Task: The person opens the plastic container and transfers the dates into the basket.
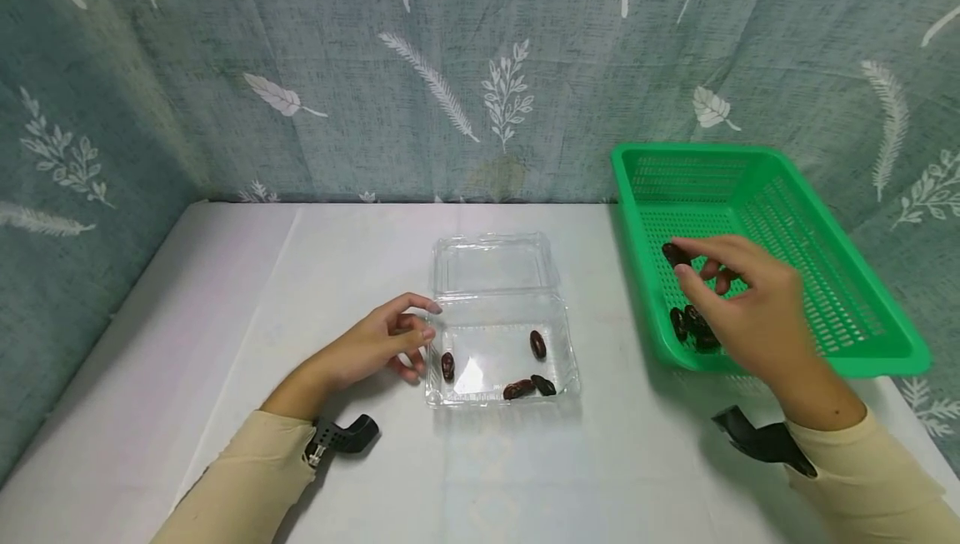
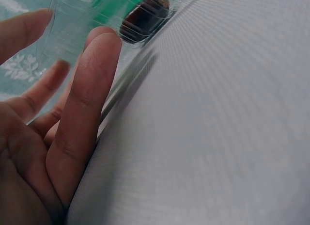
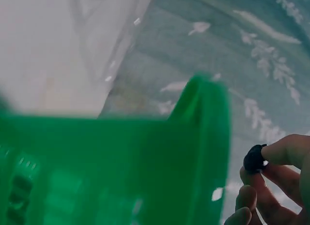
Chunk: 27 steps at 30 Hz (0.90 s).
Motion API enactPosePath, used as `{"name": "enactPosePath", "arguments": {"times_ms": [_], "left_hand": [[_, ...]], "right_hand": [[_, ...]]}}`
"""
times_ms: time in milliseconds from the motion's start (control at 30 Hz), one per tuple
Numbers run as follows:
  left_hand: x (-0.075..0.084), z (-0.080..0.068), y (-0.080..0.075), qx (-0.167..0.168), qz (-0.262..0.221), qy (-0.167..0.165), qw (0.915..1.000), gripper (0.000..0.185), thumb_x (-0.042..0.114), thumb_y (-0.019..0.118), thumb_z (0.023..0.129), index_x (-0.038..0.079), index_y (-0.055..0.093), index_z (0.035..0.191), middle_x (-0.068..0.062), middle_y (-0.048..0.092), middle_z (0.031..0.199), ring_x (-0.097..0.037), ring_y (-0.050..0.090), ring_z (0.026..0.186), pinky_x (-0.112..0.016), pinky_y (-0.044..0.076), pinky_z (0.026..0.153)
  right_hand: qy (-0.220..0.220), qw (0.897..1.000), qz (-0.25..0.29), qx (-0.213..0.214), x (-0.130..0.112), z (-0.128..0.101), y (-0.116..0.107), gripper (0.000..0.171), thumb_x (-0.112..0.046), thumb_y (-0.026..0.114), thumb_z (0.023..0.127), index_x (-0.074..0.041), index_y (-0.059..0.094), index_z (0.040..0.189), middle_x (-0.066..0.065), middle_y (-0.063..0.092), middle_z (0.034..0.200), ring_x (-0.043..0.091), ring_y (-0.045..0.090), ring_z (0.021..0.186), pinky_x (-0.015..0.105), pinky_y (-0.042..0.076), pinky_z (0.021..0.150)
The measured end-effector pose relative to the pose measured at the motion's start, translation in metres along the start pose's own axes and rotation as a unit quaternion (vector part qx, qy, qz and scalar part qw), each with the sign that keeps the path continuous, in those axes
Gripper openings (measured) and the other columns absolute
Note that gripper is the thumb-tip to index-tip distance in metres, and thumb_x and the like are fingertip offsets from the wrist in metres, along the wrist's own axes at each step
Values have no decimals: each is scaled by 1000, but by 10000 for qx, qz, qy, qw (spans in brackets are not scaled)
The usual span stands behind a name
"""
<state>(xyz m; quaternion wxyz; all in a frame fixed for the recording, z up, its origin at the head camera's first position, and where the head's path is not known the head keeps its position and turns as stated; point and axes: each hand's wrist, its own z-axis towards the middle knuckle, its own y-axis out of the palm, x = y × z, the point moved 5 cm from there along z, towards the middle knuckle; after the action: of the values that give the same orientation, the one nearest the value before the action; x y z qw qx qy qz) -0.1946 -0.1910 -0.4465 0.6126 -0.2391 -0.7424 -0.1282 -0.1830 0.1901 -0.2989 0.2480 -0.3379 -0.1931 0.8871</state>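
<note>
My right hand (image 1: 757, 298) pinches a dark brown date (image 1: 676, 255) between thumb and fingertips, over the near left part of the green basket (image 1: 825, 236). The same date (image 3: 254, 159) shows dark at the fingertips in the right wrist view. Several more dates (image 1: 692, 327) lie in the basket below that hand. At the left side of a clear plastic clamshell box (image 1: 495, 315), my left hand (image 1: 378, 342) has its fingertips right at the wall, fingers loosely bent. Inside the box lie several dates, one (image 1: 447, 366) near the left wall, one (image 1: 537, 345) farther right and others (image 1: 519, 389) along the front.
The box's lid (image 1: 491, 265) is folded back toward the rear. A white cloth covers the table (image 1: 300, 261), with a patterned green-grey curtain (image 1: 330, 52) hanging behind it. The basket's raised rim (image 1: 633, 269) stands to the right of the box.
</note>
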Motion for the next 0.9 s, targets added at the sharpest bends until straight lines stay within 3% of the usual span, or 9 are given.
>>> {"name": "enactPosePath", "arguments": {"times_ms": [100,200,367,633,900], "left_hand": [[-2,0,0,-3,30,4,10000,47,21,61,101,7,40,141,-9,60,99,-21,67,73,-43,64,66],[-1,1,-1,45,51,-13,10000,47,22,62,101,8,41,140,-9,60,99,-21,67,73,-43,64,66],[-2,1,-1,66,26,-79,9999,46,22,62,101,9,42,140,-10,59,101,-21,67,72,-41,64,65],[-3,1,-2,59,-16,-89,9999,44,21,61,101,10,42,139,-9,59,100,-21,67,71,-42,64,65],[-2,2,-2,4,-1,-90,10000,44,20,60,101,8,41,139,-9,59,100,-20,67,72,-42,64,66]], "right_hand": [[112,9991,-363,-179,12,-2,-6,35,15,73,79,-2,76,110,-11,67,97,-4,48,72,9,38,60],[193,9955,-819,-440,26,-5,-11,33,11,74,81,-4,76,110,3,71,95,-9,45,72,8,38,58],[344,9822,-1470,-1118,49,-12,-15,28,4,76,83,-6,76,110,15,72,96,-8,46,73,15,37,49],[832,9498,-1878,-2362,81,-19,-15,22,-2,71,90,-3,74,111,20,71,104,12,53,71,24,34,46],[1574,9090,-1891,-3364,104,-17,-7,25,-7,66,94,-1,71,117,26,70,110,24,63,77,33,47,56]]}}
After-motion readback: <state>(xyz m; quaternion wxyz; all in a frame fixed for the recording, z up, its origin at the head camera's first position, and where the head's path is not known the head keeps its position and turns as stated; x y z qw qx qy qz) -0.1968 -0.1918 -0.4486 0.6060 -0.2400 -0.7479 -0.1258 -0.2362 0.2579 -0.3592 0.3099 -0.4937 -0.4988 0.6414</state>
